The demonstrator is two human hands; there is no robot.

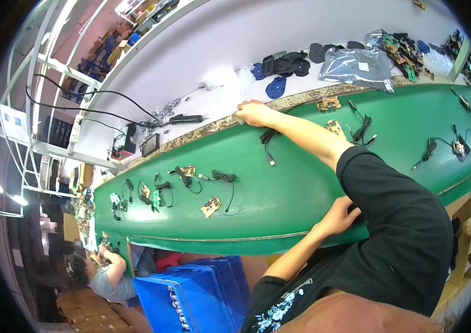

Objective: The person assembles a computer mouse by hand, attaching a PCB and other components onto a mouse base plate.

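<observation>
My right hand (254,113) reaches across the green conveyor belt (280,194) to its far rim. Its fingers are drawn together, and what they pinch, if anything, is too small to make out. My left hand (340,215) is at the belt's near edge with curled fingers; whatever they hold is hidden. Below my right wrist lies a black cable (269,145) with a USB plug, partly behind the forearm. Just beyond that forearm are a small tan circuit board (335,128), another circuit board (329,104) on the far rim, and a coiled black cable (362,131).
More boards with cables (211,206) lie along the belt. A soldering-iron-like black tool (186,119) rests on the far ledge. Dark flat pieces (286,65) and a silvery bag (356,67) lie there too. Blue crates (191,294) stand below; a co-worker (114,276) sits lower left.
</observation>
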